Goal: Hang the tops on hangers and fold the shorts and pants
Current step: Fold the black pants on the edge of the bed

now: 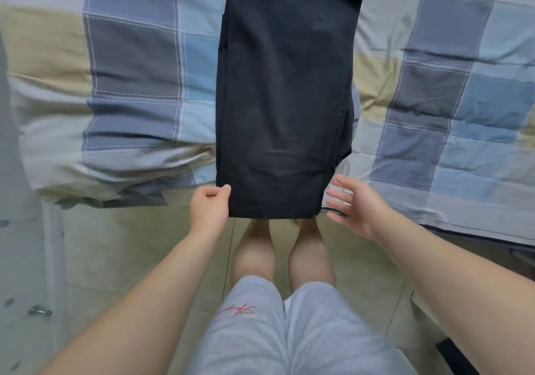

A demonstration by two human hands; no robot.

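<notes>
A pair of black pants (283,93) lies lengthwise on the checked bed cover, folded into a long narrow strip whose near end hangs over the bed's edge. My left hand (210,205) pinches the near left corner of the pants, thumb on top. My right hand (354,203) hovers just beside the near right corner with its fingers spread and straight, holding nothing. The far end of the pants runs out of the top of the view.
The blue, grey and beige checked bed cover (130,64) spreads to both sides of the pants. Below the bed edge is a pale tiled floor (121,253). My legs and grey shorts (278,331) stand close to the bed. A white cabinet with a metal handle (40,311) is at left.
</notes>
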